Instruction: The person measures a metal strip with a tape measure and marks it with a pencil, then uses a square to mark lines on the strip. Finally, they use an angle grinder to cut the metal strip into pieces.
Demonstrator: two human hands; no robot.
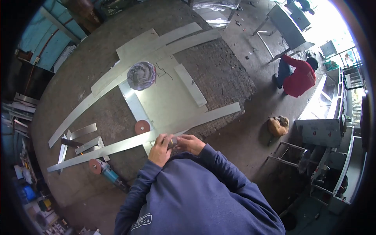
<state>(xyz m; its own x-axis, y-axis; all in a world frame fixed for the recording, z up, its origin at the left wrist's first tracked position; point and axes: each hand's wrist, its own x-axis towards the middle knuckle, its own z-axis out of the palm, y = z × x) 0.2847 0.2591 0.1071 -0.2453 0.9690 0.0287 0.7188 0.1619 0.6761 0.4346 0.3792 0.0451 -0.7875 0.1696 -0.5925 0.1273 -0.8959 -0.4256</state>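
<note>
My left hand (159, 150) is closed around a small dark object with a yellowish part (172, 143); its kind is hard to make out. From the other side, the fingers of my right hand (190, 144) pinch the same object. Just beyond my hands runs a long flat metal strip (113, 149), lying across a sheet of metal (168, 100). A reddish abrasive disc (142, 127) rests near the strip. To the left lies a teal angle grinder (111, 174) with a similar disc fitted.
A plastic-wrapped coil (141, 75) sits on the sheet. Curved metal strips (78, 109) lie beyond it, and short metal pieces (84, 137) at left. At right are a curled-up dog (278, 125), a crouching person in red (299, 76) and a metal frame stool (288, 153).
</note>
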